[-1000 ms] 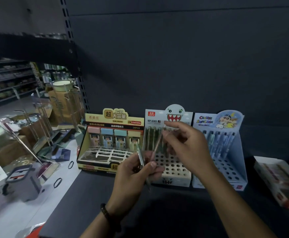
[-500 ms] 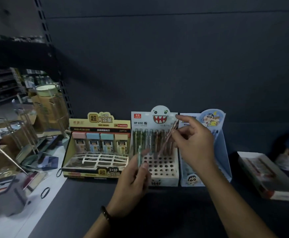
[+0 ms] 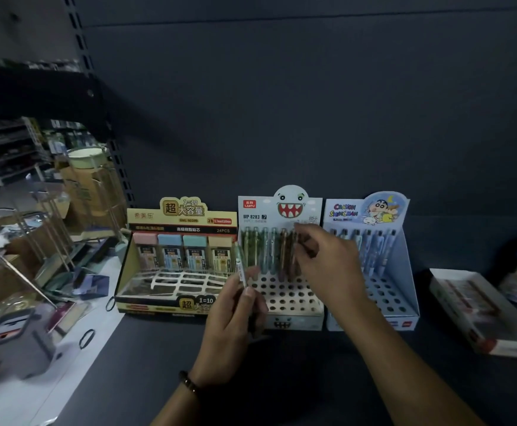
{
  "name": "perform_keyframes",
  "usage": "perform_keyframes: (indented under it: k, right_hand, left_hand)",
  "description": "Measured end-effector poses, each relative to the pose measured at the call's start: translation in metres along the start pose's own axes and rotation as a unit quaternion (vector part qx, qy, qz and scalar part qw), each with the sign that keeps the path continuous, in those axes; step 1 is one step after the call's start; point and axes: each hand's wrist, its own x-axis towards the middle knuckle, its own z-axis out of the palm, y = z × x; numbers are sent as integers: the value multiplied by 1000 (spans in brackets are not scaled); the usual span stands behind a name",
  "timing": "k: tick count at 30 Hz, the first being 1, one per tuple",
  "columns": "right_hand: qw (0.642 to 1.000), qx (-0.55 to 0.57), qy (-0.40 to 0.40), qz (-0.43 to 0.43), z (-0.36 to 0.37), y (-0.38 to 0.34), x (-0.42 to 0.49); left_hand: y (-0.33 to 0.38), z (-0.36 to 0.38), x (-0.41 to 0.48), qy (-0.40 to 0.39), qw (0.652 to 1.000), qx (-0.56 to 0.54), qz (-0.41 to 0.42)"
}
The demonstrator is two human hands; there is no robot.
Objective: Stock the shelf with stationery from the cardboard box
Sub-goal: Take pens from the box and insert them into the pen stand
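Three displays sit on the shelf (image 3: 312, 364), and the middle display (image 3: 285, 302) looks like the one being filled. Right hand (image 3: 331, 265) pinches a brownish pen (image 3: 294, 259) at its back row, 12 o'clock side. Left hand (image 3: 235, 321) grips a spare pen (image 3: 241, 267) upright at the display's 9 o'clock. Next move, I'd guess: drop the brownish one straight into a hole, then hand over the spare.

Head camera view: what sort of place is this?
Probably a stationery shop mid-restocking: a pencil-lead display box and pen display boxes stand on a dark shelf with a slotted upright; more stocked shelves run behind at left.
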Motion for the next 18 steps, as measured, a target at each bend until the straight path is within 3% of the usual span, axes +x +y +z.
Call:
perform_keyframes:
  k: [8, 11, 14, 18]
  right_hand:
    - [997, -33, -65, 18, -8, -2, 8]
    - [999, -15, -40, 10, -14, -10, 4]
    - [997, 76, -20, -1, -21, -21, -3]
    - [963, 236, -128, -9, -25, -37, -6]
  left_hand:
    - [-4, 0, -2, -10, 999, -27, -28]
    - [-6, -1, -2, -12, 1000, 0, 2]
    - [-8, -3, -1, 10, 999, 28, 14]
    - [-7, -4, -1, 22, 998, 44, 25]
